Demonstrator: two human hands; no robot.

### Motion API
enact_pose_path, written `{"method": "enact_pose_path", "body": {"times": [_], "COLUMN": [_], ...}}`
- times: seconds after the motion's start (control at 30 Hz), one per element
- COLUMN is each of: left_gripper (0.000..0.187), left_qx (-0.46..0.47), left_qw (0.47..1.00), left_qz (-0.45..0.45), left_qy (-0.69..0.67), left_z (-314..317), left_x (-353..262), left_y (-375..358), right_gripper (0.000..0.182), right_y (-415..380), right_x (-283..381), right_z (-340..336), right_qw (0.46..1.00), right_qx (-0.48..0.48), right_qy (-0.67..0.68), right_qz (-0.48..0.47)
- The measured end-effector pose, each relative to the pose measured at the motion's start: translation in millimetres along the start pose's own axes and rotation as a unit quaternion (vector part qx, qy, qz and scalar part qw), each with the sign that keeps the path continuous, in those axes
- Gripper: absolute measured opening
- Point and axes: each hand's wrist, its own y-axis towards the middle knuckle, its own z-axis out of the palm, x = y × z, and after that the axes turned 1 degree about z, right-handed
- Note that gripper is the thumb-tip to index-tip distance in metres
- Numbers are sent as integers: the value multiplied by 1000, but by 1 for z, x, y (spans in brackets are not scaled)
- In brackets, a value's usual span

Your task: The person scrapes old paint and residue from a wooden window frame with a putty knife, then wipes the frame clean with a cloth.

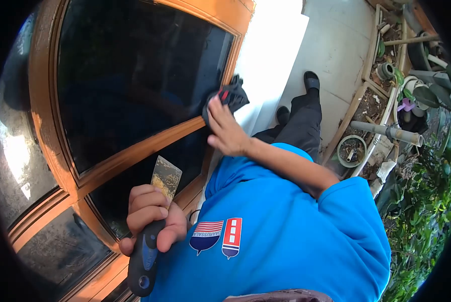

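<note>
My left hand is wrapped round the black and blue handle of a scraper. The scraper's metal blade points up and carries yellowish residue. Further up, my right hand has its fingers pressed together on a crumpled black cloth with a red mark. The cloth lies against the edge of an orange-brown wooden frame, beside a dark glass pane. Part of the cloth is hidden under the fingers.
My feet stand on a pale tiled floor at the top. A bright white surface runs beside the frame. Planters with soil, a round pot, a pipe and green plants line the right side.
</note>
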Motion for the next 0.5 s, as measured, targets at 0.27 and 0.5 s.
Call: {"method": "enact_pose_path", "body": {"times": [0.27, 0.5], "left_gripper": [60, 44], "left_qx": [2, -1], "left_qw": [1000, 998], "left_qz": [-9, -25], "left_qy": [8, -51], "left_z": [-1, -21], "left_x": [-3, -5], "left_y": [-5, -19], "right_gripper": [76, 59], "right_y": [74, 133], "right_x": [-15, 16], "right_z": [-17, -67], "right_qw": [984, 967], "right_qx": [-175, -128], "right_qy": [17, -45], "right_qz": [16, -216]}}
